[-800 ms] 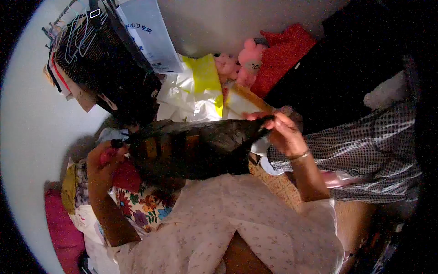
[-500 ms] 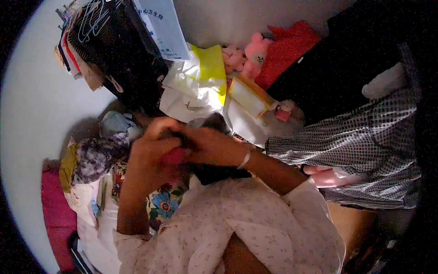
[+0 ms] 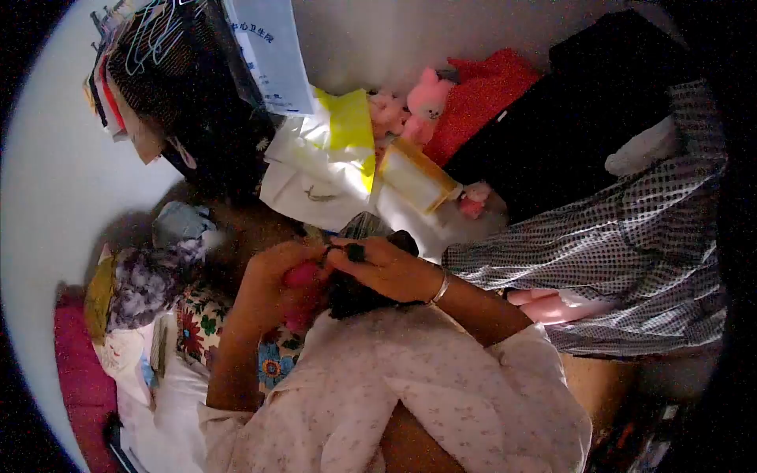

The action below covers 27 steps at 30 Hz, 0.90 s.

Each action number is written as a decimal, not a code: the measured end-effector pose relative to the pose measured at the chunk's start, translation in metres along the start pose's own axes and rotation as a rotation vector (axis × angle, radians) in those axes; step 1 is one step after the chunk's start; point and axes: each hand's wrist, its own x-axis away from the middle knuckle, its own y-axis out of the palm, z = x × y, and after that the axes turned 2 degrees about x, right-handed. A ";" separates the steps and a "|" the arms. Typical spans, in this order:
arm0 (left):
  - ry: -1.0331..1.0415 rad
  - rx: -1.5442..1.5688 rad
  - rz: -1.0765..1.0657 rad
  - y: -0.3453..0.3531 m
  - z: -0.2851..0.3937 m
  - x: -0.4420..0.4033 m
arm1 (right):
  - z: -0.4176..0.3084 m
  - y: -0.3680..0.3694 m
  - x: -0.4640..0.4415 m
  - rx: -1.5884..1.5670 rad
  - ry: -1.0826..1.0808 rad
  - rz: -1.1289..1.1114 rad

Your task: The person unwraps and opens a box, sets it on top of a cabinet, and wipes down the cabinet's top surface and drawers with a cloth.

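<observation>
Far-left pile: magenta cloth [image 3: 83,386] low against the wall; grey mottled cloth [image 3: 146,284] and floral cloth [image 3: 205,327] to its right.
Hanging clothes [image 3: 165,102]: mostly dark, on pale hangers; beside them a printed bag [image 3: 276,67], flat, pale blue-white with dark characters, its contents hidden.
Left hand [image 3: 288,272]: curled narrow around a deep-pink piece [image 3: 302,276], crumpled and soft-looking; its fingertips meet the right hand's at a thin dark strip.
White-and-yellow bag [image 3: 347,122]: shiny, creased, lying beyond the hands; what it contains cannot be told.
Dark bundle [image 3: 363,298]: in front of the chest, below and behind the right hand, touching it; near-black and gathered, with a greyish, sheer-looking part above the knuckles and a rounded dark end past them; its full outline is hidden.
Right hand [image 3: 386,272]: fingers bent and closed on part of the dark bundle, a small dark lump showing between them; a bracelet [image 3: 441,285] at the wrist.
Orange-edged box [image 3: 415,180]: tilted, pale-faced, contents unclear; a pink plush toy [image 3: 428,102] behind it, a small pink figure [image 3: 474,199] just beside.
Right side: red cloth [image 3: 493,91]; black cloth [image 3: 568,126]; checked cloth [image 3: 607,252].
</observation>
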 end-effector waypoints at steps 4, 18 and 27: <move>0.087 0.014 -0.038 -0.003 -0.002 -0.008 | -0.018 -0.005 -0.001 0.026 0.027 -0.034; 0.067 0.567 0.338 0.018 -0.026 -0.024 | -0.018 -0.031 -0.022 -0.506 0.245 0.083; -0.160 0.568 0.014 0.031 -0.060 -0.039 | -0.030 -0.065 -0.012 0.435 -0.384 0.080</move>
